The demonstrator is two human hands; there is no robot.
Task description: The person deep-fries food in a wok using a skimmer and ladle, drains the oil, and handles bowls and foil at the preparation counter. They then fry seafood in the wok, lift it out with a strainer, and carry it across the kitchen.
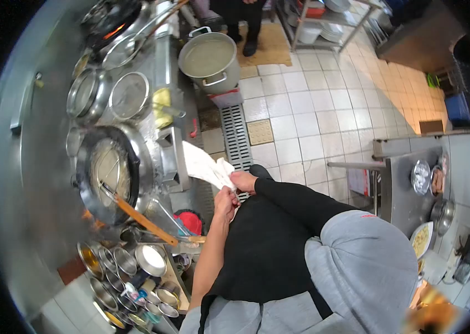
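A white cloth (pixel 207 168) is stretched between the stove's front edge and my body, bunched at its near end. My left hand (pixel 225 204), at the end of a bare forearm, is closed on that bunched end. Just beyond it, my right hand (pixel 243 182), below a black sleeve, also grips the cloth. The two hands are close together, and their fingertips are partly hidden. Left of them, on the stove, stands a dark wok (pixel 87 186) with pale liquid and a wire skimmer (pixel 117 200) in it. The skimmer's wooden handle juts over the stove's edge towards me.
A large stockpot (pixel 232 77) of liquid stands past the stove, near another person's legs (pixel 251 28). Strainers (pixel 129 96) and pots line the stove. Several metal seasoning bowls (pixel 124 260) crowd the lower left. A steel table (pixel 399 167) with dishes is at right. A floor drain grate (pixel 236 133) runs ahead.
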